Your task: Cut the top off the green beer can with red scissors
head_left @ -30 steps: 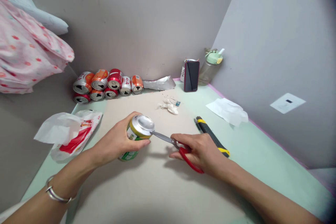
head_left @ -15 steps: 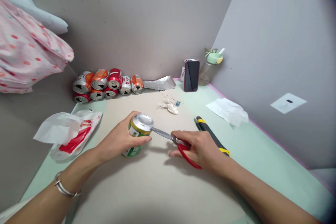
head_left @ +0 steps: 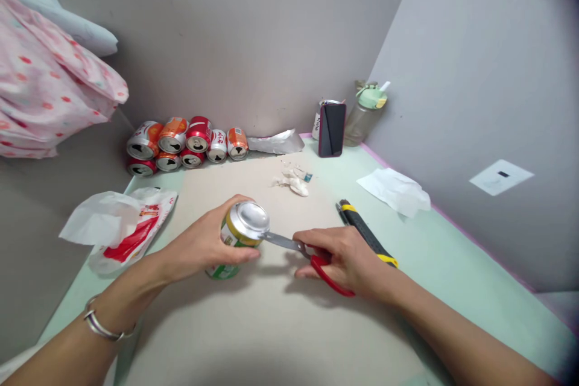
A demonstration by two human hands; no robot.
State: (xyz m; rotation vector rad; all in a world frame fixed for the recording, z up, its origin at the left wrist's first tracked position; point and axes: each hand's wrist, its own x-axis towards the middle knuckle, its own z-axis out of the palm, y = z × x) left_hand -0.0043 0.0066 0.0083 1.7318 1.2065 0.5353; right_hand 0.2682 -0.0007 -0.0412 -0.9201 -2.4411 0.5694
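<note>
At the smooth mint counter [head_left: 461, 268], left fingers [head_left: 239, 255] curve round a cylindrical metal can [head_left: 248, 224]; right fingers [head_left: 312, 235] clasp scissors [head_left: 283, 241]; grey walls [head_left: 280, 30] behind.

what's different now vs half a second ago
The left hand has shifted the green-labelled can slightly toward the person, its lower end swinging a little left. The scissors in the right hand have followed, their blades at the can's rim. Nothing was taken hold of or let go. The stacked cans, phone and black-and-yellow tool stayed put.
</note>
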